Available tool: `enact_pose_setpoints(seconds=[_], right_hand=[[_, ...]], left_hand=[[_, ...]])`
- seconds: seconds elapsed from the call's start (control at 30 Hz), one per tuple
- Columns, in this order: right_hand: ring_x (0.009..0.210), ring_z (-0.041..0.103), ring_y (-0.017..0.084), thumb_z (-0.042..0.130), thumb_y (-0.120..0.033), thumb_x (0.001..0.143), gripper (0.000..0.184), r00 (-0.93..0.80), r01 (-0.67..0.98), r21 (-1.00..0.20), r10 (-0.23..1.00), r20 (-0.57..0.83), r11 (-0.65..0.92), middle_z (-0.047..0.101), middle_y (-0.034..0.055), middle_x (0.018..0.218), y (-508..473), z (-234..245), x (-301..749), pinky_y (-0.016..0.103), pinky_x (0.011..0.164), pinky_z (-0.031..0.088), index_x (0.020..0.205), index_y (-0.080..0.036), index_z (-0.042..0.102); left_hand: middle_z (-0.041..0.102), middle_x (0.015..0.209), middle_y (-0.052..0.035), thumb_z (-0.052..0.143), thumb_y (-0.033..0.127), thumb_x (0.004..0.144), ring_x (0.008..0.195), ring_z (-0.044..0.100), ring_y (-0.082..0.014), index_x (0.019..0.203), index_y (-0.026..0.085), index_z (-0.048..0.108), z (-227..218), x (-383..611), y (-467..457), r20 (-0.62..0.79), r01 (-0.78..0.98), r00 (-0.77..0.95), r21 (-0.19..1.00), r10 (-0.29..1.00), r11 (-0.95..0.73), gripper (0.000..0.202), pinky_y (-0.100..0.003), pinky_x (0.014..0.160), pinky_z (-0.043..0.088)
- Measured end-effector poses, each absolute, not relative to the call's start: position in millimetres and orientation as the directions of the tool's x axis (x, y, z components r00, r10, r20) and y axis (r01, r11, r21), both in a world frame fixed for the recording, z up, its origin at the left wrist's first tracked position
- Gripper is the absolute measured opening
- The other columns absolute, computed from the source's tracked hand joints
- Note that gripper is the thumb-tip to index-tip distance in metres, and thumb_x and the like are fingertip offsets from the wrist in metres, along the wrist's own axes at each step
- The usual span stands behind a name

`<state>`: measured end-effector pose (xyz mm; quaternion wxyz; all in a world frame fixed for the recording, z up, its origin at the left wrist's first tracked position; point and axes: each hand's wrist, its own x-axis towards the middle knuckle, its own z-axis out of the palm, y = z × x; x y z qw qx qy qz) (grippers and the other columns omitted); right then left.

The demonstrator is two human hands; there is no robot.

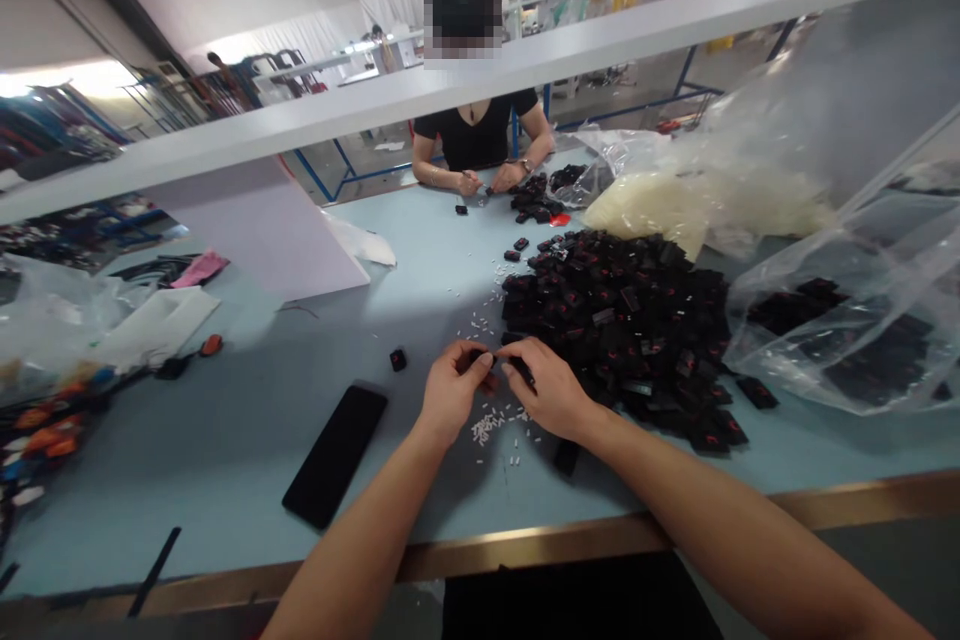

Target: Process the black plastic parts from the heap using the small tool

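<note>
My left hand (450,388) is closed around a small black plastic piece (478,354), held just above the table. The fingers cover most of it. Close beside it, the thumb and index finger of my right hand (551,388) pinch together at the piece's edge; whatever they grip is too small to make out. Small white pegs (489,426) lie scattered below my hands. A large heap of black plastic pieces with red marks (622,310) rises to the right of my right hand. One black piece (397,359) sits alone to the left.
A black phone (336,455) lies left of my left forearm. Clear plastic bags (847,320) with black pieces stand at right. Across the table (247,400), a co-worker (480,135) handles similar pieces beneath a white shelf (360,105). Orange and black items (52,430) are at far left.
</note>
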<state>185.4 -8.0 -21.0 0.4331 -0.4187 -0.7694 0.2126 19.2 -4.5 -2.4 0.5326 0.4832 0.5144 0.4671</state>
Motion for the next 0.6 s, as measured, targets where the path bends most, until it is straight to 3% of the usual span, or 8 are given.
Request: enact_pose_setpoints(seconds=[0.3, 0.6], right_hand=[[0.094, 0.065, 0.024, 0.049, -0.017, 0.093, 0.015, -0.246, 0.458, -0.698, 0.833, 0.495, 0.550, 0.067, 0.0092, 0.096, -12, -27, 183, 0.040, 0.081, 0.055, 0.104, -0.021, 0.058], [0.092, 0.065, 0.024, 0.049, -0.016, 0.094, 0.015, -0.286, 0.433, -0.706, 0.828, 0.483, 0.561, 0.067, 0.0089, 0.097, -17, -31, 180, 0.042, 0.082, 0.056, 0.104, -0.022, 0.057]], left_hand=[[0.064, 0.065, 0.0013, 0.074, 0.039, 0.074, 0.056, 0.062, -0.0140, 0.087, 0.017, 0.062, -2, 20, -6, -0.099, -0.024, 0.015, 0.995, 0.995, 0.099, 0.029, -0.026, 0.054, 0.052], [0.072, 0.087, -0.0033, 0.065, 0.030, 0.080, 0.076, 0.068, -0.0182, 0.089, 0.020, 0.064, -14, 16, -3, -0.090, -0.004, 0.021, 0.996, 0.996, 0.090, 0.013, -0.035, 0.077, 0.056]])
